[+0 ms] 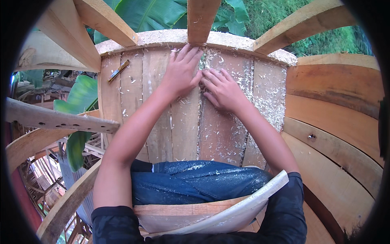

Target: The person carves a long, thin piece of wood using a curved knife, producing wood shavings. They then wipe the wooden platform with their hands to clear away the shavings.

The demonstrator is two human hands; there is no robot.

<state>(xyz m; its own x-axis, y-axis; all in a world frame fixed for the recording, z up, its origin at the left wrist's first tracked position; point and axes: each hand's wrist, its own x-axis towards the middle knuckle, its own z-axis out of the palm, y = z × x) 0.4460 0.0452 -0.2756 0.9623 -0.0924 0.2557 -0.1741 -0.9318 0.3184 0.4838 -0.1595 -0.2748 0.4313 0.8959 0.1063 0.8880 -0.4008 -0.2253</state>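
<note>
My left hand lies on the plank floor, its fingers stretched toward the foot of an upright wooden post. Just to its right, my right hand rests with fingers apart on a reddish plank. Neither hand shows anything held. Between the fingertips, pale wood shavings lie along a seam beside the post's foot. Many more shavings cover the boards on the right. On the left planks sits a narrow brown and yellow object, its kind unclear.
A curved wooden beam edges the far side. Curved ribs rise from it, and plank walls stand at right. A beam with holes reaches in from the left. Across my lap runs a curved board. Banana leaves grow beyond.
</note>
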